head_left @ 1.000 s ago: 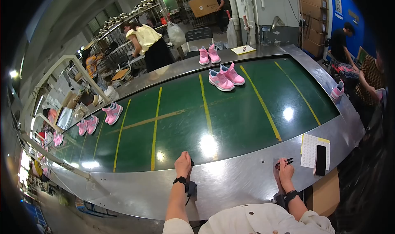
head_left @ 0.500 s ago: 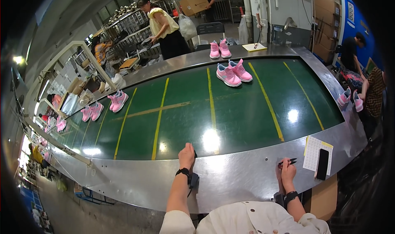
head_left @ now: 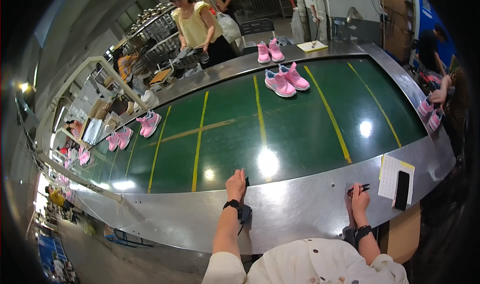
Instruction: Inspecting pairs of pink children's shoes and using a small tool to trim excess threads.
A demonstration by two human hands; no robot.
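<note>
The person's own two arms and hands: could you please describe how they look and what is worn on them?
The left hand and right hand are bare, without gloves. Each wrist wears a black band with a dark, boxy device beside it; a thin dark cable hangs from the left one. The loose sleeves are cream, leaving the forearms uncovered.

No text can be read; the paper sheet [head_left: 389, 178] under the phone [head_left: 401, 190] bears faint marks too small to make out.

Both forearms [head_left: 226, 234] reach forward; the left grip [head_left: 235, 185] curls loosely, the right grip [head_left: 359, 199] bends closed, nearer the body.
</note>
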